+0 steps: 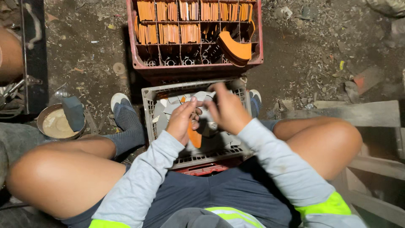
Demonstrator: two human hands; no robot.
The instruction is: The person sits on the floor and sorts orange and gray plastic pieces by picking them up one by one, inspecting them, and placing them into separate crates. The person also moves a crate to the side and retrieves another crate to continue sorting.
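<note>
My left hand (182, 120) and my right hand (226, 110) meet over a grey plastic crate (148, 99) between my knees. Together they hold a small stack of flat curved pieces, grey-white on top with an orange edge (195, 138) showing below my left hand. The right hand is blurred. More grey and orange flat pieces (162, 109) lie loose in the grey crate under my hands.
A red divided crate (196, 67) stands beyond, its cells holding upright orange pieces, with a curved orange stack (236, 48) at its right. A round metal tin with a brush (63, 120) sits at left. Wooden planks (363, 114) lie at right. The dirt floor is littered with scraps.
</note>
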